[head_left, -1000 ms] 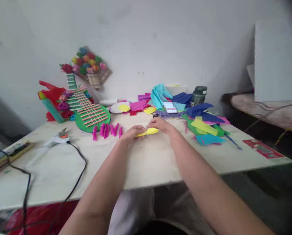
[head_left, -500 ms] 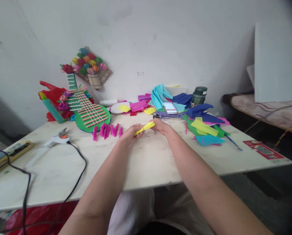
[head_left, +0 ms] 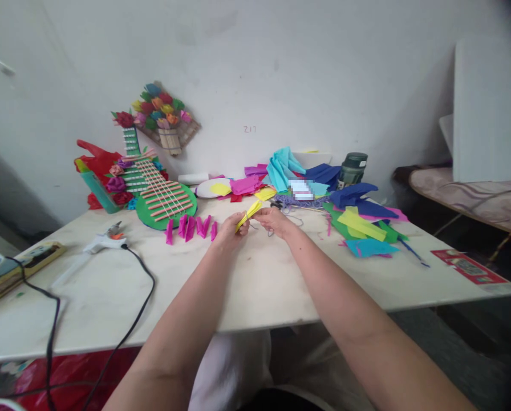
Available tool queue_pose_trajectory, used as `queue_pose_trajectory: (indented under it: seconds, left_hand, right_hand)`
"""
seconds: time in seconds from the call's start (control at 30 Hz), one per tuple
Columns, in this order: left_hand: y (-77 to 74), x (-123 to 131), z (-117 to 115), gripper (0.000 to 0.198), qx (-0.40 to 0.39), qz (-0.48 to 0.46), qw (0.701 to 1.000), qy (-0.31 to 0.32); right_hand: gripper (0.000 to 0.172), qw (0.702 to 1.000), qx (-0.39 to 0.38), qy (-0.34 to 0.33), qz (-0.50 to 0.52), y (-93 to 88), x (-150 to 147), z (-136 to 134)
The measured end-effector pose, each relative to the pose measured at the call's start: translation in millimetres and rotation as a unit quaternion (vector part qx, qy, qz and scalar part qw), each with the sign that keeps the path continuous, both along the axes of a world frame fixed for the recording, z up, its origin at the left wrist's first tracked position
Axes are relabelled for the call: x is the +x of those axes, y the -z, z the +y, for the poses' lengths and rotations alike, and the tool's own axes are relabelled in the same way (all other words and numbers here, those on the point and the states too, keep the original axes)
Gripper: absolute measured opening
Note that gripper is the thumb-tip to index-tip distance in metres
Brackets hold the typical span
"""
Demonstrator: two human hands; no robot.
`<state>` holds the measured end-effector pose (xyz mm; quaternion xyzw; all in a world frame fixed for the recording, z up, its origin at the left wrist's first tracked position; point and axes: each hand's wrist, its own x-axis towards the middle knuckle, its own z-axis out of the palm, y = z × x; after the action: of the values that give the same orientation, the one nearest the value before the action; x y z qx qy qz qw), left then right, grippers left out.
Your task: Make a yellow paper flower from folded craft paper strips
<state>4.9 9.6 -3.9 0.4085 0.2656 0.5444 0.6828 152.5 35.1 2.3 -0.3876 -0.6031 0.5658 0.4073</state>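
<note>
left hand [head_left: 234, 229] clamped on a yellow paper bundle [head_left: 252, 211], right hand [head_left: 273, 220] beside it
the bundle is held over the middle of the tabletop [head_left: 268, 285], tilted, a thin thread [head_left: 247, 216] around it; the right hand's fingers are bunched at its right side, though what they pinch i cannot tell. folded pink papers [head_left: 189, 229] sit left, coloured sheets [head_left: 358, 222] right.

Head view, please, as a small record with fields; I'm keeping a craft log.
Left hand: grips the slender folded yellow paper bundle
Right hand: fingertips close to the bundle and the thin purplish thread around it
Left of hands: small folded magenta paper pieces; white plastic glue gun
Right of hands: loose green, yellow and blue paper sheets
</note>
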Motion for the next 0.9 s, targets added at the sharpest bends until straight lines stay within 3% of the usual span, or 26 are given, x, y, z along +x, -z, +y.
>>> queue_pose_trajectory:
  seconds: [0.17, 0.4, 0.63, 0.9]
  left_hand:
    - [2.6, 1.7, 0.6, 0.017, 0.030, 0.052, 0.995, -0.079]
    - [5.2, 2.3, 2.3, 0.024, 0.064, 0.160, 0.969, -0.174]
    - [9.6, -0.8, 5.9, 0.027, 0.105, 0.259, 0.936, -0.216]
    - [7.8, -3.9, 8.1, 0.021, 0.099, 0.325, 0.909, -0.240]
  right_hand:
    - [0.028, 0.998, 0.046, 0.020, -0.049, 0.8, -3.5, -2.5]
    - [0.024, 0.983, 0.141, -0.014, -0.112, 2.1, -1.4, -3.6]
    - [0.025, 0.979, 0.152, -0.027, -0.135, 2.3, -1.7, -3.4]
    - [0.025, 0.973, 0.151, -0.043, -0.170, 3.3, -1.8, -2.1]
